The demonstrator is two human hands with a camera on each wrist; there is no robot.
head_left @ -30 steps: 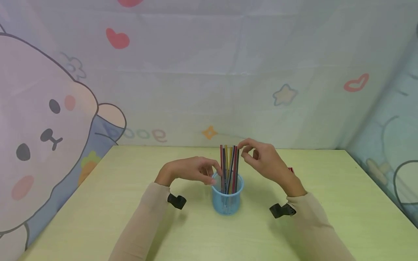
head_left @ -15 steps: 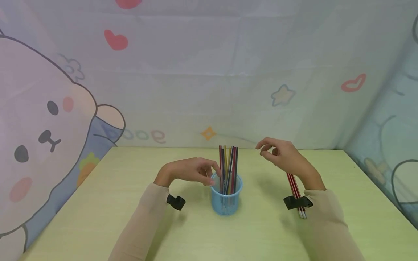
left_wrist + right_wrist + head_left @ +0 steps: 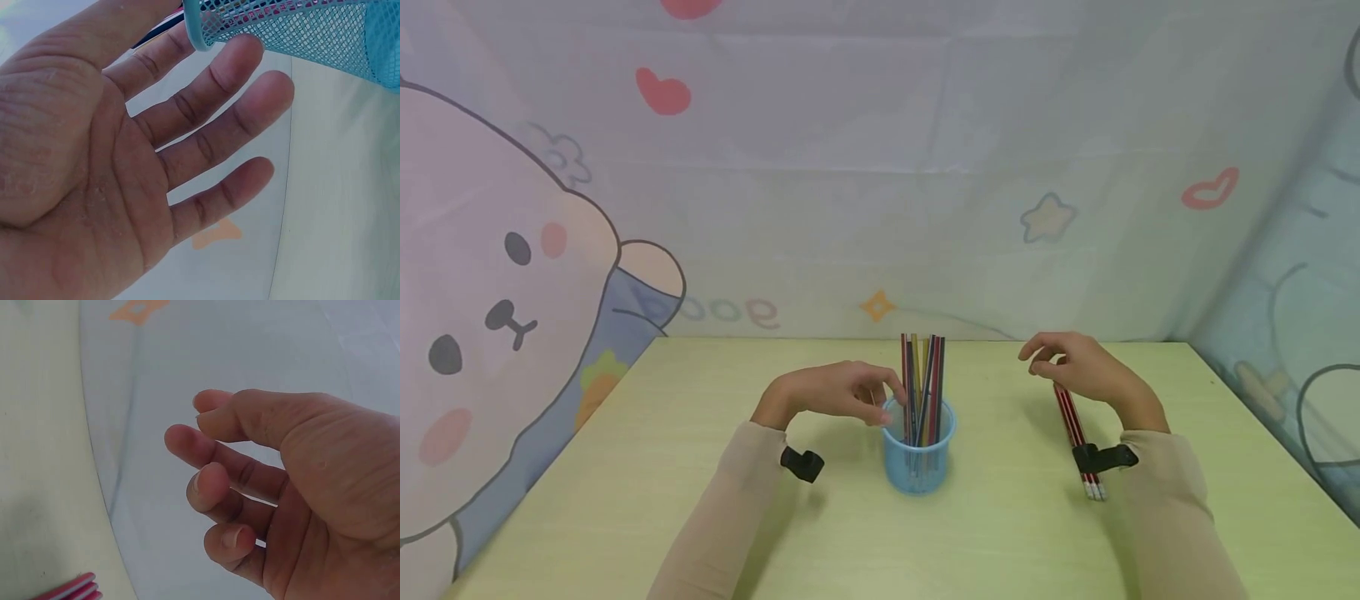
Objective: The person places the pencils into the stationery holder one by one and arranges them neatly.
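A light blue mesh pencil cup (image 3: 917, 468) stands upright mid-table. Several pencils (image 3: 934, 375) lean in it, red, dark and yellow. At its left rim, my left hand (image 3: 841, 388) holds the edge between thumb and index finger; the other fingers spread loosely below the rim (image 3: 199, 31) in the left wrist view. Farther right, my right hand (image 3: 1086, 367) hovers with loosely bent fingers and nothing in them. Beneath its wrist lie a few red-and-black striped pencils (image 3: 1070, 421), partly hidden by the wrist camera. Their ends (image 3: 78, 589) show low in the right wrist view.
The pale yellow-green table (image 3: 647, 467) reaches back to a printed cloth (image 3: 850, 208) with a bear and hearts. Black wrist cameras (image 3: 802, 464) sit on both sleeves.
My right hand has moved away from the pencils in the cup, rightward to above the striped pencils, which now show more. My left hand has stayed at the cup's rim.
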